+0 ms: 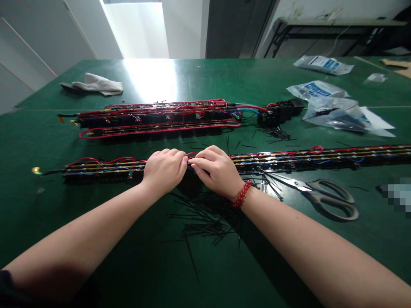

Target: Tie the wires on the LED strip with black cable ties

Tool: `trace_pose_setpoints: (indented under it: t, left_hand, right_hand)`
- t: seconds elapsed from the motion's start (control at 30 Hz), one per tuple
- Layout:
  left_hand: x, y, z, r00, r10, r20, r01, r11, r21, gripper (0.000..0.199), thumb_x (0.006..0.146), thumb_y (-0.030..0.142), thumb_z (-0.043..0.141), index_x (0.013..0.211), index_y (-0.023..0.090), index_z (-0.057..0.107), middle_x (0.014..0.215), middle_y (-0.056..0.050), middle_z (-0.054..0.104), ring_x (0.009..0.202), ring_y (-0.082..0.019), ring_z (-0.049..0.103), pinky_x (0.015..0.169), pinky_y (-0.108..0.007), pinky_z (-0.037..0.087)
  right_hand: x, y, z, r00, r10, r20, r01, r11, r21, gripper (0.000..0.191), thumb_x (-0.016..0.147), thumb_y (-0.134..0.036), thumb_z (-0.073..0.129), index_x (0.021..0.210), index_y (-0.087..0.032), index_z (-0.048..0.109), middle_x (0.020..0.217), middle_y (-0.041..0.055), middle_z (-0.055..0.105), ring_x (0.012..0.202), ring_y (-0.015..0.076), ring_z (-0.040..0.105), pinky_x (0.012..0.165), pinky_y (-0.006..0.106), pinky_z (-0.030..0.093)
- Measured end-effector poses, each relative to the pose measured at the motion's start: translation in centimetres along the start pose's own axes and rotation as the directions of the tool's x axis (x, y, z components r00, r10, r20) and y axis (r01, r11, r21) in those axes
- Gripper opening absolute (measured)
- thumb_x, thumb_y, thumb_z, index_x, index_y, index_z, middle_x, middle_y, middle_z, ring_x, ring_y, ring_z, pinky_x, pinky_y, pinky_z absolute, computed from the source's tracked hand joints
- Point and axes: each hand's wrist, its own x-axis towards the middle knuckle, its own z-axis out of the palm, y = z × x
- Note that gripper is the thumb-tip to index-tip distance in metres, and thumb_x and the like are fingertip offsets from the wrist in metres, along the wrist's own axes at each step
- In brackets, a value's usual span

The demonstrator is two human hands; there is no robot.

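Note:
A long black strip assembly [340,156] with red, blue and yellow wires lies across the green table. Over its left part, my left hand [165,169] has its fingers closed, thumb and fingertips at the red wire. Beside it, almost touching, my right hand [216,169] pinches at the same spot, a red bead bracelet on the wrist. What sits between the fingertips is too small to make out. Black cable ties [208,218] lie loose below both hands. Scissors [321,192] rest to the right, blades toward the strip.
Behind lie bundled wired strips [157,124] joined to a black connector block [279,112]. Plastic bags [334,107] are at the right back, a glove [101,84] at the left back. More ties are scattered near the connector. The green table [96,239] extends toward me.

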Motion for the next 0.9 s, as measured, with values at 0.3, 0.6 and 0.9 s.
trace_pose_setpoints:
  t: [0.3,0.6,0.9]
  left_hand:
    - [-0.17,-0.13,0.35,0.995,-0.015,-0.103,0.004,0.994,-0.109,0.033,0.102,0.031,0.034,0.107,0.02,0.065,0.099,-0.007,0.076,0.091,-0.024,0.07,0.079,-0.036,0.047]
    - [-0.05,-0.12,-0.06,0.996,-0.06,-0.059,0.048,0.982,-0.185,0.031,0.1,0.029,0.037,0.12,0.023,0.061,0.097,-0.005,0.076,0.091,-0.024,0.072,0.08,-0.036,0.05]
    - [-0.18,-0.03,0.14,0.988,-0.084,-0.127,0.058,0.979,-0.193,0.021,0.098,0.03,0.043,0.107,0.022,0.061,0.098,-0.004,0.074,0.092,-0.024,0.068,0.08,-0.035,0.05]
  right_hand:
    - [-0.03,0.2,0.15,1.0,-0.015,-0.011,0.015,1.0,0.0,0.021,0.098,-0.027,0.055,0.097,-0.021,0.074,0.094,0.0057,0.073,0.089,0.0196,0.057,0.084,0.038,0.052]
    - [0.03,0.18,0.07,1.0,-0.015,0.0,0.015,1.0,-0.017,0.023,0.099,-0.028,0.053,0.096,-0.021,0.074,0.095,0.0061,0.073,0.088,0.02,0.057,0.083,0.039,0.052]
    - [0.14,0.07,0.01,0.999,-0.035,-0.017,0.035,0.999,-0.033,0.024,0.098,-0.027,0.054,0.096,-0.017,0.076,0.091,0.0062,0.073,0.087,0.0202,0.057,0.082,0.037,0.053]
